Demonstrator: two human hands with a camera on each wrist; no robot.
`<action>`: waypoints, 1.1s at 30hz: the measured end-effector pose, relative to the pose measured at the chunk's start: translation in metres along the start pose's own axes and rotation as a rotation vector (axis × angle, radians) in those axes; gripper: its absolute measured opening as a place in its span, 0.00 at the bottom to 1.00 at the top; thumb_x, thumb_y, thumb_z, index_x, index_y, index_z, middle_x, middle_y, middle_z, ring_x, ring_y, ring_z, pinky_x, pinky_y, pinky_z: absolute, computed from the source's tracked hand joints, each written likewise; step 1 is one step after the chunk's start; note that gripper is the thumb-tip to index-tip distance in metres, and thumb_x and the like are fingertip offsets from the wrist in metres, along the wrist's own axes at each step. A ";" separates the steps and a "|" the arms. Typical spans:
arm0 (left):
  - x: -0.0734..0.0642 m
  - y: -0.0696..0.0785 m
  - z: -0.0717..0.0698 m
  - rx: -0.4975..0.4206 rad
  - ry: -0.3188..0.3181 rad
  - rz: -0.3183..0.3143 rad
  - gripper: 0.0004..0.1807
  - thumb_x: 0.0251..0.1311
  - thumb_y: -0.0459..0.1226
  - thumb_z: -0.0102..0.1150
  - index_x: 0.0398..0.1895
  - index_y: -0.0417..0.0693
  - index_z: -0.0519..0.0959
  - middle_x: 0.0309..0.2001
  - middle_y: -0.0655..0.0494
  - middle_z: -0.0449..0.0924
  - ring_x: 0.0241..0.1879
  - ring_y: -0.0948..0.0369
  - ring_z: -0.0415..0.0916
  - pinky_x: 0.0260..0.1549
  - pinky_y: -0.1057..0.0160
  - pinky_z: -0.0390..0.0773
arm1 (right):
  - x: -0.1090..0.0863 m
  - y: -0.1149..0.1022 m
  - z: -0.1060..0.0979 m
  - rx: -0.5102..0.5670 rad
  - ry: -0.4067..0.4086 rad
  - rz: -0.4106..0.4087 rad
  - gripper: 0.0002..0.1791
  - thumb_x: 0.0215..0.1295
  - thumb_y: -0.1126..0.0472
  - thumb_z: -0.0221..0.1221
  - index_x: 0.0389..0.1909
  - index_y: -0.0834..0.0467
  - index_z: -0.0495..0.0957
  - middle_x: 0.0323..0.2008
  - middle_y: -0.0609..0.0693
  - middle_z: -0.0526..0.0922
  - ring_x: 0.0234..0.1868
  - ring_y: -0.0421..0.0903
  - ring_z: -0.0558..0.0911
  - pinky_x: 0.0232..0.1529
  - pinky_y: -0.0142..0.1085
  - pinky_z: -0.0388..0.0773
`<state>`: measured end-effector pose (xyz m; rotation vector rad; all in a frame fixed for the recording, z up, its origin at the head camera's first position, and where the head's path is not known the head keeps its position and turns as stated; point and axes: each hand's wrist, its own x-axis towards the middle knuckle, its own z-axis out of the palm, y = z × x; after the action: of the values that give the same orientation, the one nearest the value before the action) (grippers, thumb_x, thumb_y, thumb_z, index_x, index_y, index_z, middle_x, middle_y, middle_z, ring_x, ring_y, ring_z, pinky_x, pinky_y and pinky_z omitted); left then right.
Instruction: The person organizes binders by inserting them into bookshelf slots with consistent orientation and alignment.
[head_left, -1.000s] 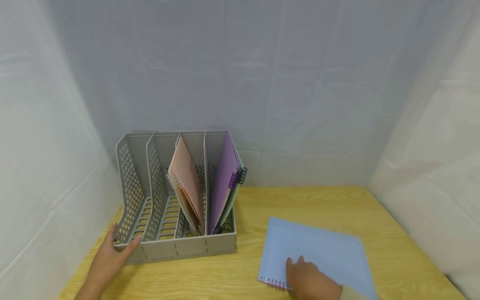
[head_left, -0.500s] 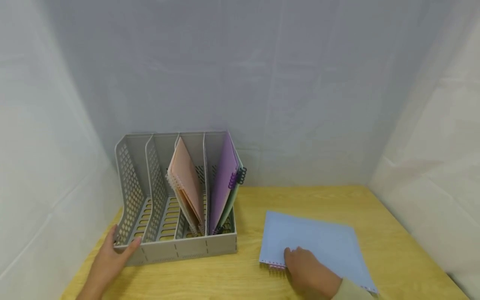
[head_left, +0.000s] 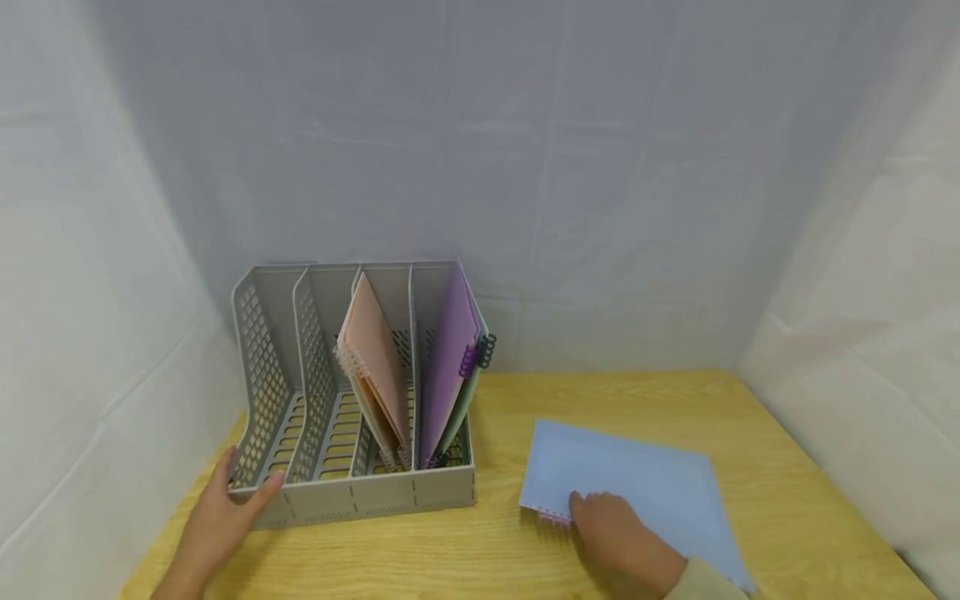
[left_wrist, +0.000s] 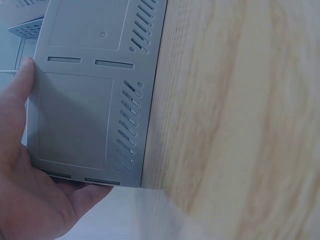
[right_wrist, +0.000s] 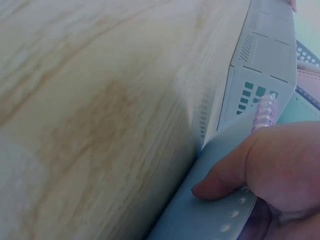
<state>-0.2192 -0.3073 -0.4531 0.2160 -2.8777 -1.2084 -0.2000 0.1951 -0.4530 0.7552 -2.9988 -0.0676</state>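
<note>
At the left of the head view stands a grey file rack (head_left: 375, 493) with several slots. My left hand (head_left: 213, 521) grips its front left corner; the left wrist view shows the thumb (left_wrist: 22, 80) over the rim and fingers around the end. A light blue spiral notebook (head_left: 637, 467) lies to the right on the table. My right hand (head_left: 615, 533) pinches its near edge beside the pink coil (right_wrist: 265, 112), thumb (right_wrist: 220, 177) on the cover and the other fingers behind, partly hidden. That near edge is slightly raised.
A pink notebook (head_left: 375, 358) with others behind it leans in the third slot. A purple notebook (head_left: 446, 375) and a green one (head_left: 467, 404) stand in the rightmost slot. White sheeting (head_left: 600, 208) encloses the wooden table (head_left: 600, 396) at back and sides.
The blue notebook has shifted slightly away from me, and its coil edge has come up off the table with my right hand. My left hand and the rack have stayed put.
</note>
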 end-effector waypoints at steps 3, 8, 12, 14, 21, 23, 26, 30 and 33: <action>0.000 0.000 0.000 0.005 0.016 0.019 0.56 0.67 0.61 0.47 0.74 0.35 0.27 0.71 0.22 0.35 0.66 0.23 0.41 0.60 0.24 0.48 | 0.001 0.001 -0.001 0.026 0.049 0.043 0.15 0.47 0.70 0.63 0.38 0.67 0.75 0.19 0.54 0.73 0.20 0.53 0.75 0.20 0.46 0.77; 0.001 0.000 0.000 0.008 0.012 0.018 0.56 0.67 0.62 0.46 0.74 0.35 0.27 0.71 0.22 0.35 0.66 0.23 0.41 0.59 0.24 0.48 | 0.005 0.004 -0.004 0.050 0.136 0.113 0.20 0.46 0.74 0.62 0.44 0.67 0.75 0.19 0.57 0.76 0.18 0.55 0.76 0.17 0.48 0.77; 0.001 -0.001 -0.002 0.001 0.011 0.021 0.56 0.67 0.61 0.46 0.74 0.36 0.25 0.71 0.23 0.33 0.66 0.22 0.41 0.59 0.23 0.48 | 0.013 0.005 -0.009 0.069 0.202 0.144 0.26 0.48 0.77 0.60 0.53 0.68 0.73 0.21 0.59 0.79 0.19 0.55 0.78 0.17 0.47 0.77; 0.000 -0.001 -0.002 -0.005 0.011 0.022 0.56 0.67 0.61 0.46 0.74 0.36 0.25 0.72 0.23 0.33 0.66 0.23 0.40 0.58 0.23 0.48 | 0.016 0.005 -0.012 0.087 0.224 0.158 0.29 0.49 0.78 0.60 0.56 0.67 0.72 0.22 0.59 0.80 0.20 0.55 0.79 0.16 0.46 0.77; 0.001 -0.002 -0.001 -0.008 -0.016 -0.014 0.57 0.66 0.62 0.46 0.74 0.38 0.24 0.72 0.24 0.33 0.67 0.24 0.39 0.60 0.25 0.47 | 0.020 0.003 -0.016 0.200 0.391 0.195 0.25 0.54 0.76 0.58 0.56 0.64 0.74 0.19 0.58 0.80 0.15 0.49 0.76 0.10 0.38 0.71; 0.001 -0.003 -0.001 -0.006 -0.009 -0.007 0.57 0.66 0.62 0.46 0.74 0.37 0.25 0.72 0.23 0.34 0.67 0.24 0.40 0.60 0.24 0.48 | 0.020 0.005 -0.016 0.250 0.489 0.196 0.19 0.58 0.74 0.59 0.51 0.64 0.77 0.18 0.54 0.80 0.13 0.44 0.73 0.10 0.35 0.68; 0.001 -0.003 0.000 -0.006 0.002 0.006 0.56 0.66 0.62 0.46 0.75 0.37 0.26 0.72 0.23 0.34 0.66 0.23 0.41 0.59 0.23 0.48 | 0.022 0.008 -0.017 0.323 0.638 0.175 0.03 0.62 0.70 0.62 0.36 0.64 0.80 0.13 0.45 0.73 0.11 0.33 0.62 0.10 0.28 0.61; 0.001 -0.003 0.000 -0.008 -0.003 -0.004 0.56 0.66 0.62 0.46 0.75 0.38 0.25 0.72 0.23 0.33 0.67 0.23 0.40 0.59 0.23 0.48 | 0.022 0.011 -0.019 0.363 0.807 0.117 0.11 0.61 0.70 0.64 0.23 0.59 0.74 0.11 0.37 0.58 0.12 0.27 0.53 0.10 0.23 0.54; 0.001 -0.002 0.000 -0.008 -0.016 -0.025 0.57 0.66 0.63 0.45 0.75 0.39 0.24 0.72 0.24 0.32 0.67 0.24 0.39 0.60 0.24 0.47 | 0.020 0.012 -0.021 0.411 0.888 0.103 0.08 0.62 0.71 0.62 0.25 0.60 0.76 0.13 0.35 0.59 0.13 0.26 0.53 0.10 0.22 0.56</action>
<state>-0.2204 -0.3090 -0.4545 0.2439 -2.8924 -1.2308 -0.2215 0.1953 -0.4305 0.4614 -2.1894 0.7049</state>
